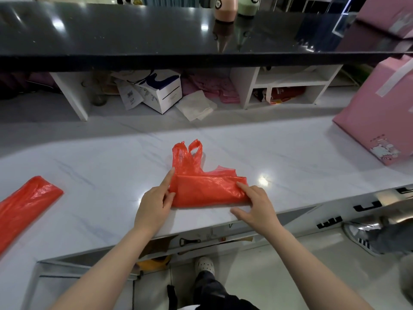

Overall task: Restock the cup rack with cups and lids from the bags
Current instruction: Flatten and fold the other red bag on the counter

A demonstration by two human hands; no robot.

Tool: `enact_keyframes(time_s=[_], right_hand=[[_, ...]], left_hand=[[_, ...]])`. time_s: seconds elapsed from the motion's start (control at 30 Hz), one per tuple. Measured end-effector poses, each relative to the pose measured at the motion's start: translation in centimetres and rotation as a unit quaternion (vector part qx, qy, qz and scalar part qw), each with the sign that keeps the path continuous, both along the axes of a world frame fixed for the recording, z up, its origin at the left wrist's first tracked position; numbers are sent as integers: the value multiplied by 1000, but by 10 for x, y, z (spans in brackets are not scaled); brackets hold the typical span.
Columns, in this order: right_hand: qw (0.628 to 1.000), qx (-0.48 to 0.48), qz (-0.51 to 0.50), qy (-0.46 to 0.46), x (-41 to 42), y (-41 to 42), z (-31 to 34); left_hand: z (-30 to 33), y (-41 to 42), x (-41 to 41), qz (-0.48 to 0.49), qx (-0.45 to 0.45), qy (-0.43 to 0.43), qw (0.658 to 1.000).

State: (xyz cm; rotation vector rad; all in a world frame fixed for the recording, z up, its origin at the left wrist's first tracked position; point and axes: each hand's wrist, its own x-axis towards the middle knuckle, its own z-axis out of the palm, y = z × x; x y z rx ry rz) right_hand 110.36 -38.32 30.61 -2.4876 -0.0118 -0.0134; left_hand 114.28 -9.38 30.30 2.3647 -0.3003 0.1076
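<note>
**Folding an empty red plastic bag on a white marble-look table**

Looking down from head height, two bare forearms are reaching forward over the table (100,166). A red plastic carrier bag (207,189) is lying flat near the table's front edge, its lower part folded into a neat band and its two handles (187,153) sticking up and away from the person. The left hand (156,202) is pinching the bag's left end, index finger stretched along the fold and thumb tucked against the plastic. The right hand (257,202) is pressing on the bag's right end with nearly straight fingers, its thumb spread out on the table beside it. A second red bag (24,204), rolled into a long strip, is lying well apart at the far left. A large pink box (377,113) is standing at the right. Behind, white cubbies under a glossy black counter (156,30) are holding a white carton (163,90) and papers. No cup rack, cups or lids are in view.
</note>
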Motion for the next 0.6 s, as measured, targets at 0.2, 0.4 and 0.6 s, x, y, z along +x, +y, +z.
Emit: enact_keyframes(time_s=[0.2, 0.4, 0.6], right_hand=[[997, 36, -58, -23, 3, 7, 4], [992, 96, -70, -50, 17, -3, 14], [984, 119, -133, -1, 34, -11, 9]], left_hand=[[0, 1, -3, -24, 23, -2, 999], [4, 3, -2, -103, 137, -49, 984], [21, -8, 16, -36, 0, 42, 998]])
